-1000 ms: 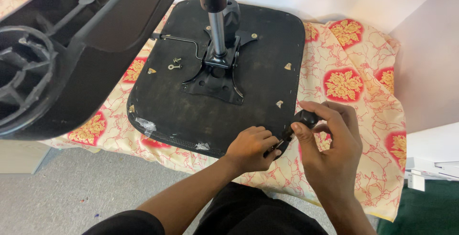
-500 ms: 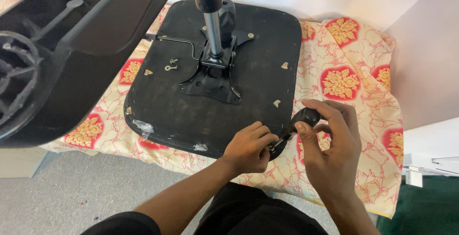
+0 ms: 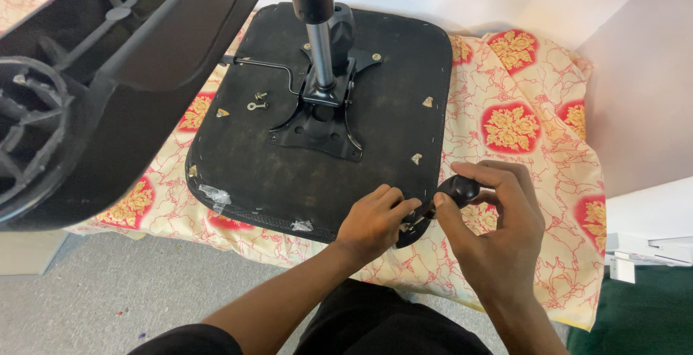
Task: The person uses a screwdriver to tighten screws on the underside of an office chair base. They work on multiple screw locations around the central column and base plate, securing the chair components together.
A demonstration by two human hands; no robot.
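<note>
Head view: right hand [image 3: 498, 236] fingers clamp black knob [image 3: 458, 189]; left hand [image 3: 375, 218] grips seat edge [image 3: 289, 214].

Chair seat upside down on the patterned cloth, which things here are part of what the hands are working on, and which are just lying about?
In hand:
- left hand on the seat's near corner
- right hand gripping a black knob
- upturned black chair seat

Lying about:
- loose screws on the seat
- black chair base, at left
- floral cloth underneath
- white parts, far right

left hand [image 3: 374, 218] fingers tucked closer under seat edge, right hand [image 3: 491, 218] thumb shifted on black knob [image 3: 459, 189]
</note>
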